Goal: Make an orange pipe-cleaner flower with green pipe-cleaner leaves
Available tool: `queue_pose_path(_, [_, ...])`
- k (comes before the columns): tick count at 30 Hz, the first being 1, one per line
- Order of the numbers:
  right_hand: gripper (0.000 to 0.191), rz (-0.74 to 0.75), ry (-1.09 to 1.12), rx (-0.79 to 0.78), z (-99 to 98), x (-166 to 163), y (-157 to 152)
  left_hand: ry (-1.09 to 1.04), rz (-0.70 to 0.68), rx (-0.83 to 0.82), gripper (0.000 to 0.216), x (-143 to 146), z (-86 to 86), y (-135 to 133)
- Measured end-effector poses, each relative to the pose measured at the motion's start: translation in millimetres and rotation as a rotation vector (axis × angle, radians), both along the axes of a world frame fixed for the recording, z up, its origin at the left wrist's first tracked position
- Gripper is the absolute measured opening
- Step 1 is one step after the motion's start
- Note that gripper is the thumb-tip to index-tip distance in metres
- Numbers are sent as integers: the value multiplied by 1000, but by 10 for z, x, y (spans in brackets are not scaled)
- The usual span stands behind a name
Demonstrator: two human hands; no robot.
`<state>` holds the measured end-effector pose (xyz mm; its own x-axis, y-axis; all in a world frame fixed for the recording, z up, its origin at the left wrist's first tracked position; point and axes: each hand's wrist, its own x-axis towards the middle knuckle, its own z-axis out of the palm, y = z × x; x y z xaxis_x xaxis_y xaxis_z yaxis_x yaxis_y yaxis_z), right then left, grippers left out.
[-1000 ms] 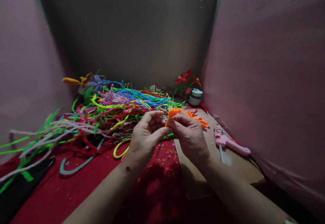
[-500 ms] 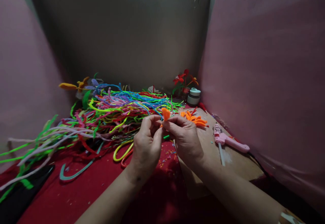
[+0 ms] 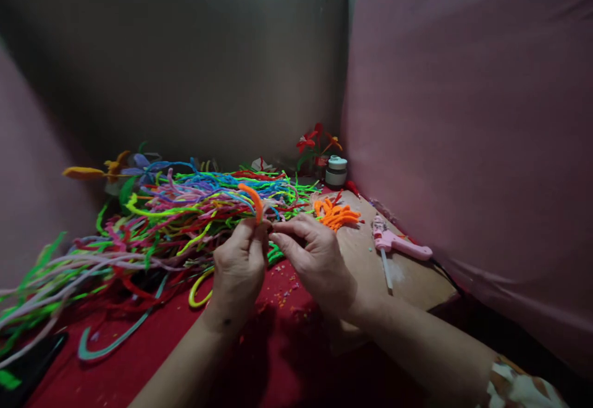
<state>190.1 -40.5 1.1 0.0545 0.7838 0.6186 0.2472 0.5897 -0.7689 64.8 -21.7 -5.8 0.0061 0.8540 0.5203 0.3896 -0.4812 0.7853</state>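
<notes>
Pinching the lower end of a fuzzy orange strip between thumb and fingers, my left hand grips it above the red cloth, its tip curving up and to the left. My right hand is just beside, thumb and forefinger nearly meeting; the gap is small and dim, so I can't tell whether they hold the strip's end.

To do this well, I'd want the left pinch firm right at the base, and the right fingertips working close to it, with light pressure so the pile isn't crushed and the curve stays smooth.

The strip looks soft and plush, probably with bendable wire inside. Right of my hands, a cluster of orange loops lies on a flat tan board, slim and rounded like petals. Nearer on the board rests a smooth pink glue gun with a pale, straight glue stick. Far left spreads a tangled heap of pipe cleaners, furry and many-coloured.
</notes>
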Motion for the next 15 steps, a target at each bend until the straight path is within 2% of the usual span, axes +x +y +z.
queue_pose_path(3, [12, -93, 7, -62, 112, 353, 80, -315, -140, -211, 14, -11, 30, 62])
queue_pose_path(6, [19, -310, -76, -118, 232, 869, 315, -531, -274, -317, 13, -15, 28, 128])
queue_pose_path(8, [26, -410, -303, -171, 265, 1178, 487, -618, -323, -358, 12, -12, 23, 158])
queue_pose_path(10, [29, -446, -694, -293, 241, 1387, 616, -666, -351, -391, 11, -1, 24, 170])
queue_pose_path(12, [24, -475, -1057, -447, 167, 1479, 686, -685, -373, -417, 11, 15, 33, 169])
queue_pose_path(15, [17, -473, -1228, -529, 30, 1470, 722, -697, -400, -446, 10, 37, 47, 160])
